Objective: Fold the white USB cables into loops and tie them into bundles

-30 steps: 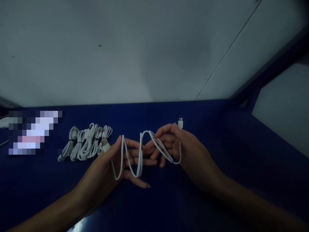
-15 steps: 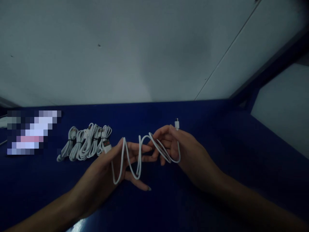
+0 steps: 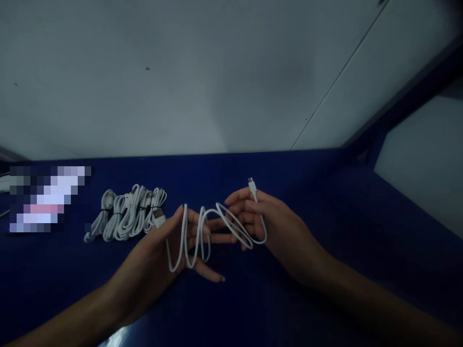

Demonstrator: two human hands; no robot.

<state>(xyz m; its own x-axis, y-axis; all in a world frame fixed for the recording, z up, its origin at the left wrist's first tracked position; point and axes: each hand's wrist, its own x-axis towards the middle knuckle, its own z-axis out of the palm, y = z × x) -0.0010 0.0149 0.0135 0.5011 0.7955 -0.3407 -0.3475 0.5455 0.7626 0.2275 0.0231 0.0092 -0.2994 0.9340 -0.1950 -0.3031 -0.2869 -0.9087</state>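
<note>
A white USB cable (image 3: pixel 183 231) runs in loose loops between my two hands above the blue table. My left hand (image 3: pixel 144 255) holds its USB-A plug end near the thumb, and the loops hang around that hand's fingers, which are partly spread. My right hand (image 3: pixel 278 226) grips the other end, the small plug (image 3: pixel 252 184) pointing up above its thumb and forefinger. The fingertips of both hands come close together behind the loops; whether they touch is hard to see. Beyond my left hand lie several bundled white cables (image 3: pixel 130 212), bound with dark ties.
A blurred-out bright rectangle (image 3: pixel 50 200) lies at the far left of the blue table (image 3: pixel 224 178), with a white object (image 3: pixel 12 183) beside it. A pale wall (image 3: pixel 181 86) rises behind the table. A blue frame post (image 3: pixel 378 142) stands at the right.
The loops have drawn closer together around my left fingers. The small plug in my right hand has shifted left and tilted, its thumb now lying across the cable.
</note>
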